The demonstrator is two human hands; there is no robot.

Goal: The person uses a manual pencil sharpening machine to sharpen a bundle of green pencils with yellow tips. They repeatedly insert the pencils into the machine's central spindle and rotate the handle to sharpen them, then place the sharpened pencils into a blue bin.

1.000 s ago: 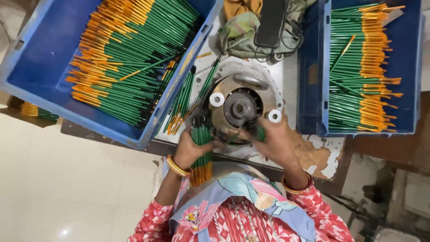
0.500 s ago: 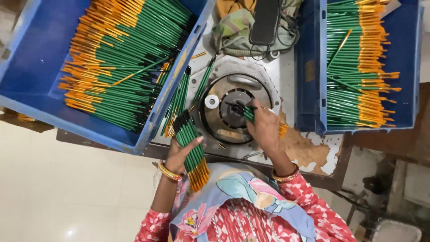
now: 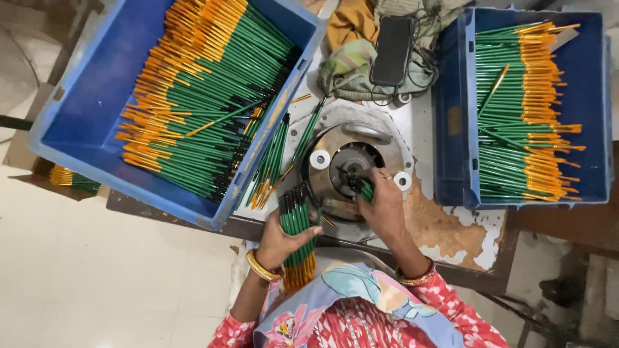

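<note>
My left hand [image 3: 278,241] clenches a brush bundle [image 3: 296,232], and my right hand [image 3: 382,209] pinches one brush [image 3: 365,189] at the machine [image 3: 351,164].

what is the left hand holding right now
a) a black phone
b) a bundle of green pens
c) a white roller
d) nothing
b: the left hand is wrapped around a bundle of green pens with orange ends, while the right hand presses a pen at the round metal machine.

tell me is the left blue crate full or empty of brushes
Partly full: green brushes cover most of the left blue crate, with bare floor at its left end.
</note>
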